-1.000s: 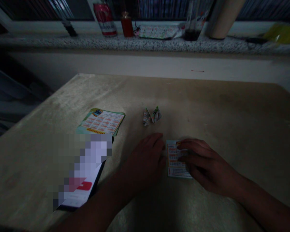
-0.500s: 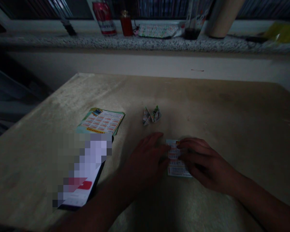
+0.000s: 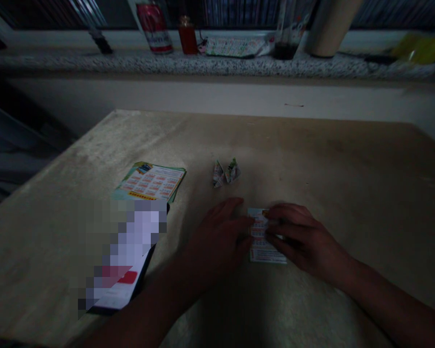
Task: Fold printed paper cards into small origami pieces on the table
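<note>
A small printed calendar card [image 3: 258,244] lies flat on the table between my hands. My left hand [image 3: 221,232] rests at its left edge, fingers apart, with the tips touching that edge. On the card's right half lies my right hand [image 3: 300,237]; its thumb and fingers are drawn together in a pinch over the card and hide its right side. Beyond my hands stand two small folded paper pieces [image 3: 219,174], side by side and greenish grey. A stack of similar calendar cards [image 3: 152,182] sits on the left side of the table.
A phone [image 3: 123,290] with a lit, partly blurred screen lies by my left forearm. On the granite windowsill [image 3: 130,63] stand a red can [image 3: 155,29], a red bottle [image 3: 187,38], a patterned packet [image 3: 235,47], a clear bottle [image 3: 286,38] and a tan cylinder [image 3: 331,29].
My right thumb has moved up over the card towards the index finger. My left hand stays at the card's left edge. The view has shifted slightly.
</note>
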The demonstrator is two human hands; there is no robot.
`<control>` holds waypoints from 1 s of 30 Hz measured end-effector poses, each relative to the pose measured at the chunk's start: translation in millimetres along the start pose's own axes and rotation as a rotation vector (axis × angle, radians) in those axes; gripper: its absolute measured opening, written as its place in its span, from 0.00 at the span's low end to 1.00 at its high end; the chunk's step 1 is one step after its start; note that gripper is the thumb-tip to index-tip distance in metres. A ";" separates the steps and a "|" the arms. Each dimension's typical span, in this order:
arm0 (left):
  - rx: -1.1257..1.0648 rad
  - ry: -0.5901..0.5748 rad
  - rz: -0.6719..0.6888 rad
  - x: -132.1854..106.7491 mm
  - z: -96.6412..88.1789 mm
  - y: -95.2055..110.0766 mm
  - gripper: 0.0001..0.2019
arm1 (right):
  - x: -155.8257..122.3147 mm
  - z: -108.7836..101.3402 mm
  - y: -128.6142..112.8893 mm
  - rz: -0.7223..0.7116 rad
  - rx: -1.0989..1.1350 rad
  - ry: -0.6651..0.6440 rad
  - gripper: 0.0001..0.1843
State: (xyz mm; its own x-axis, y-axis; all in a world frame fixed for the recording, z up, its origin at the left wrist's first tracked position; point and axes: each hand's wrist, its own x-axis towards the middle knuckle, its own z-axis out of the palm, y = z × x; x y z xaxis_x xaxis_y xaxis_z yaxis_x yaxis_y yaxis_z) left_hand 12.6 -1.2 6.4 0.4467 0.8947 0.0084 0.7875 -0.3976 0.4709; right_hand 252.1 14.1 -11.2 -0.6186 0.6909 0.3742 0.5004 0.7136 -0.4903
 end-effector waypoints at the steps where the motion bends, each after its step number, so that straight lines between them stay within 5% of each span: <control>1: -0.001 -0.002 -0.001 0.3 0.2 -0.3 0.17 | 0.2 0.1 -0.5 0.025 -0.005 0.005 0.05; 10: 0.019 -0.023 -0.012 1.6 -1.0 -0.2 0.17 | -5.9 -5.1 9.9 0.308 -0.092 0.011 0.02; 15: 0.043 -0.035 -0.009 2.5 -3.2 -1.0 0.17 | -7.4 -11.1 20.3 0.397 -0.104 0.008 0.09; 23: 0.138 -0.001 0.323 2.6 2.7 13.2 0.24 | -4.3 -12.9 25.6 0.453 -0.127 -0.061 0.31; 30: 0.095 -0.078 0.423 2.3 10.7 11.6 0.19 | 2.7 -13.6 27.4 0.521 -0.057 -0.015 0.29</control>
State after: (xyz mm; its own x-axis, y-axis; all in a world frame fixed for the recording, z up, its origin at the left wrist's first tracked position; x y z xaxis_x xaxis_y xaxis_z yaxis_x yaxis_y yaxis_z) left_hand 27.4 -6.0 2.4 0.7658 0.6328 0.1146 0.5625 -0.7455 0.3575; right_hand 272.4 37.1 -12.9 -0.2876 0.9543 0.0806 0.7762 0.2816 -0.5641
